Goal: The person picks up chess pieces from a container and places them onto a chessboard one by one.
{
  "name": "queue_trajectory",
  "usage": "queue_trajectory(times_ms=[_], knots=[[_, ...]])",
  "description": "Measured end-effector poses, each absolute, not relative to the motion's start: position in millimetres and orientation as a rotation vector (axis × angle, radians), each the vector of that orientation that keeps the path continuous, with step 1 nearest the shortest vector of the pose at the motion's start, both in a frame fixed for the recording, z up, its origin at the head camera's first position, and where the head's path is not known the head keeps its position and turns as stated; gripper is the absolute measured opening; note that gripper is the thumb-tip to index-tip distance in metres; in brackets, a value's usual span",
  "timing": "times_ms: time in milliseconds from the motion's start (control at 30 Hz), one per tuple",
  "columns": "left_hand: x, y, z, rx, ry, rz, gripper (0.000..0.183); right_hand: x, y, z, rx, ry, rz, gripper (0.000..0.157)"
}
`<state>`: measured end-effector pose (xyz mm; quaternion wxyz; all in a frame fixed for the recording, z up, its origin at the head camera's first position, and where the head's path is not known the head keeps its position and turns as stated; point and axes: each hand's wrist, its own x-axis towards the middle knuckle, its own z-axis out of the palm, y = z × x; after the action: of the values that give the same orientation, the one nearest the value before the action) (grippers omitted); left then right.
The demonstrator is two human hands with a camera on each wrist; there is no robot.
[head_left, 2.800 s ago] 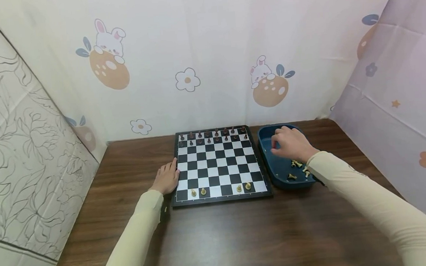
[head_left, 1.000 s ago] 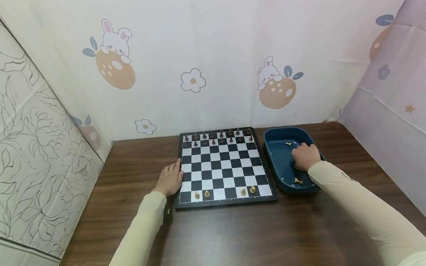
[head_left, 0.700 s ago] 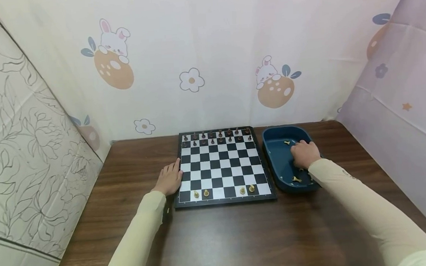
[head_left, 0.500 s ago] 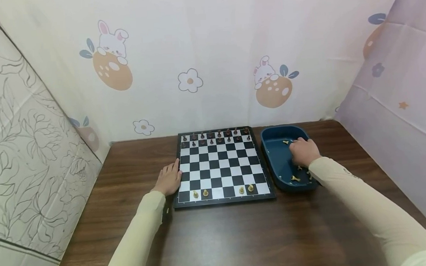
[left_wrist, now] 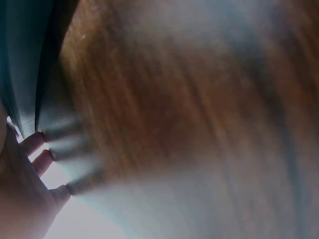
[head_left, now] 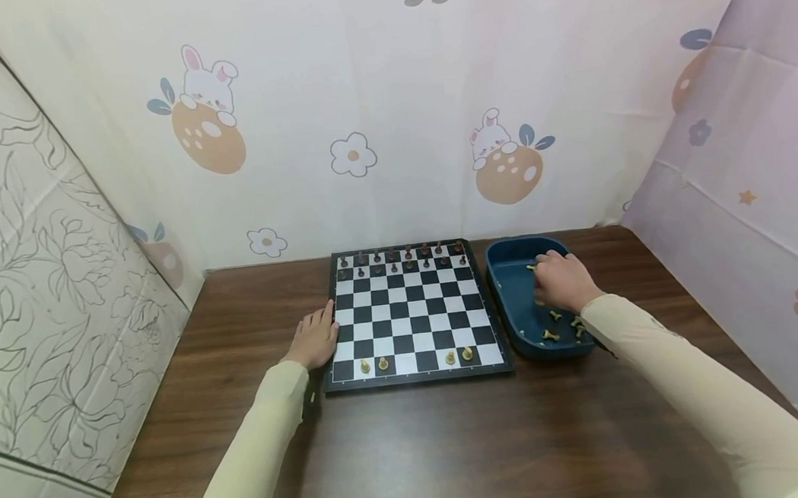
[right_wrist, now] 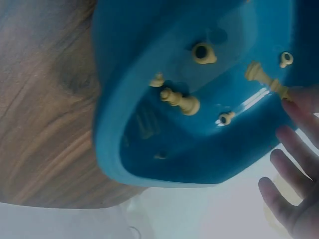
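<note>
My left hand lies with straight fingers along the left edge of a black-and-white chessboard; its extended fingers also show in the left wrist view. Over a blue plastic basin, right of the board, is my right hand. Its thumb and a fingertip pinch a tall cream chess piece by one end, the other fingers spread. Several cream pieces lie loose below, including a knobbed one. On the board's near row stand several cream pieces, among them a pawn-like one.
Two rows of dark red-brown pieces stand on the board's far side. The brown wooden table meets a wall covering printed with rabbits behind it. Another printed sheet hangs on the right.
My right hand went down among the basin's pieces, and in the last half second has risen slightly, with a cream piece pinched. The left hand stays at the board's edge. The head view shifts slightly.
</note>
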<state>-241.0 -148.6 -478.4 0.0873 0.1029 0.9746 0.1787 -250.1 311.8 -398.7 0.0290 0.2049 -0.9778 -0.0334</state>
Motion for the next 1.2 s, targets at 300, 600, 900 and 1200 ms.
queue_trajectory(times_ms=[300,600,900,1200], knots=[[-241,-150,-482,0.309,2.904,0.527,0.056,-245,295,-383,0.655,-2.956,-0.017,0.007],[-241,-150,-481,0.313,2.901,0.537,0.056,-240,262,-366,0.695,-2.898,0.001,0.007],[-243,-151,-484,0.328,2.908,0.523,0.056,-231,223,-360,0.804,-2.886,-0.005,0.004],[-244,-150,-486,0.301,2.908,0.511,0.056,-223,188,-365,1.004,-2.879,-0.025,0.004]])
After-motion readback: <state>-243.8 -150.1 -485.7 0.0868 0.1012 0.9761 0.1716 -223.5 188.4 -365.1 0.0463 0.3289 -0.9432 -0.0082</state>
